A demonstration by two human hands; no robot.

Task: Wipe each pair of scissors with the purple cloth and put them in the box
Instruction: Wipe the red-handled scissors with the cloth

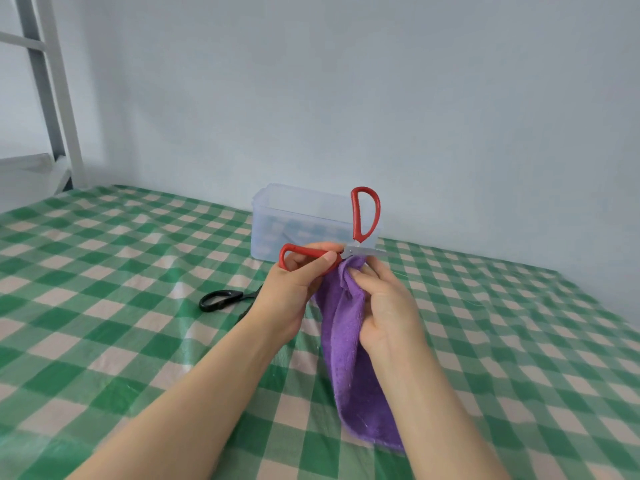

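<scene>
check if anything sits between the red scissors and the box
Nothing visible does. The red scissors, held up in the left hand, are in front of the box with only air between. The purple cloth hangs below from the right hand, and the black scissors lie on the table off to the left.

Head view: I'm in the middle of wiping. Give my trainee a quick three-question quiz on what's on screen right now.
1. True or false: the black scissors lie on the checked tablecloth, outside the box.
2. What does the right hand hold against the blade?
3. Which hand grips the red scissors? A: the left hand. B: the right hand. C: neither.

Key: 1 true. 2 the purple cloth. 3 A.
</scene>
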